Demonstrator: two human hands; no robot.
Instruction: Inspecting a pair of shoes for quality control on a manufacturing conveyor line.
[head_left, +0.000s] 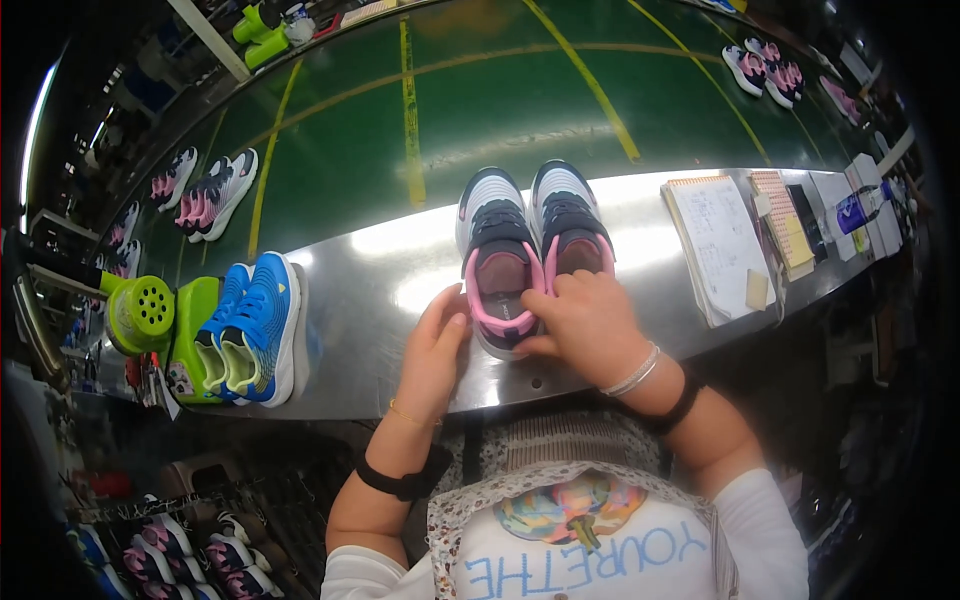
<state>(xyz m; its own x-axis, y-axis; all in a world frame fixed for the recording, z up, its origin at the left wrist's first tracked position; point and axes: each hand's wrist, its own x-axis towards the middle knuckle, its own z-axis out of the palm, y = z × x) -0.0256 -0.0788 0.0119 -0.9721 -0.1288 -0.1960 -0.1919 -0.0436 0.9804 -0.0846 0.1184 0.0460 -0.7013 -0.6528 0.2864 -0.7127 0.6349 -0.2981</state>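
A pair of navy, white and pink sneakers stands side by side on the metal table edge, toes away from me. My right hand (587, 322) is closed at the heels, its thumb and fingers on the pink-lined collar of the left sneaker (497, 262). It covers the heel of the right sneaker (570, 215). Beside the left sneaker's outer heel, my left hand (432, 350) has its fingers apart and holds nothing. Whether its fingertips touch the shoe is hard to tell.
Blue sneakers (262, 325) stand at the left by a green machine (190, 330). An open notebook (718, 240) and a purple-labelled bottle (862, 208) lie at the right. Beyond the metal edge, a green belt (480, 85) with yellow lines carries more sneakers (217, 195).
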